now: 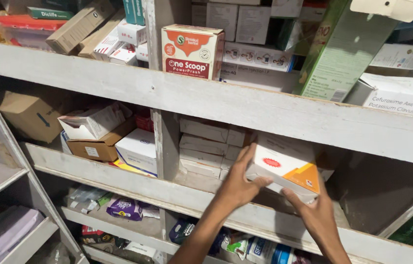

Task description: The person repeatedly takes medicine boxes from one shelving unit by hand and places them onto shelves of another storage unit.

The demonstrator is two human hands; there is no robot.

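So both hands, left hand [238, 183] and right hand [316, 215], clamp the white-and-orange cardboard box [287, 168] by its ends, fingers wrapped, keeping it level over the worn white wooden shelf [133, 183].

I see white carton [284, 168], flat rectangular, red starburst mark on top face, orange triangle at near right corner. Tilted, near edge lower, sitting in middle shelf compartment just right of stacked white boxes. Closed, undamaged.

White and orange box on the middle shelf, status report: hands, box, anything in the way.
Left hand and right hand both grip the white and orange box. Box tilted at the shelf edge. Stack of white cartons close on its left.
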